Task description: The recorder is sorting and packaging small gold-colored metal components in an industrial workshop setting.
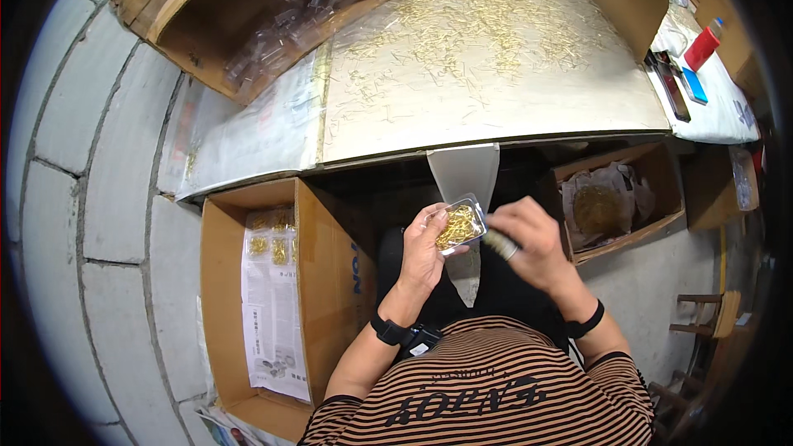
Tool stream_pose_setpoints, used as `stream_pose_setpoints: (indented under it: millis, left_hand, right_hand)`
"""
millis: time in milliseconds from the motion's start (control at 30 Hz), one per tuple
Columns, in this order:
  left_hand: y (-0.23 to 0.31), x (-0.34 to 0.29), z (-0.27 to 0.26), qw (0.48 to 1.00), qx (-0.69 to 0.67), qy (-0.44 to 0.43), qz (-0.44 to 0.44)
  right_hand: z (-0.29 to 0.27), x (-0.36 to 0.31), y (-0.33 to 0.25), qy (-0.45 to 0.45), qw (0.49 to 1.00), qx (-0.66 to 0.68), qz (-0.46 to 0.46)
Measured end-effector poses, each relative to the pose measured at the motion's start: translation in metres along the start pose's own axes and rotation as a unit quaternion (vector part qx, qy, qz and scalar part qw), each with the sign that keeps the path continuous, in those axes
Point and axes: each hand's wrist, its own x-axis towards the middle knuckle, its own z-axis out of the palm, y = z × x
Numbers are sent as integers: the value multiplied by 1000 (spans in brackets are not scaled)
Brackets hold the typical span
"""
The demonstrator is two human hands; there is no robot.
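Observation:
My left hand grips a small clear plastic box, thumb over its near left rim. A heap of small thin gold-coloured metal pieces fills the box; they look like pins. Just right of the box is my right hand, its fingers curled and smeared by motion. Against these fingers shows a small pale, rounded thing, too blurred to name. Both hands are above my lap, in front of the table edge.
Many loose gold-coloured pieces lie across the table. A carton of clear plastic boxes stands at its far left. Filled boxes sit in an open carton at my left; another carton holds a plastic bag at right.

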Motion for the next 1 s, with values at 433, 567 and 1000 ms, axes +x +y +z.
stream_pose_setpoints:
  millis: [433, 567, 1000]
  left_hand:
    - [-2, -12, 10, 999, 45, -3, 27]
    - [1, -12, 13, 1000, 21, -13, 10]
    - [3, -7, -12, 1000, 2, -12, 12]
  right_hand:
    - [23, -9, -13, -141, 987, -76, 12]
    - [35, -11, -15, -112, 984, -125, 62]
    - [41, -6, -14, -120, 987, -90, -54]
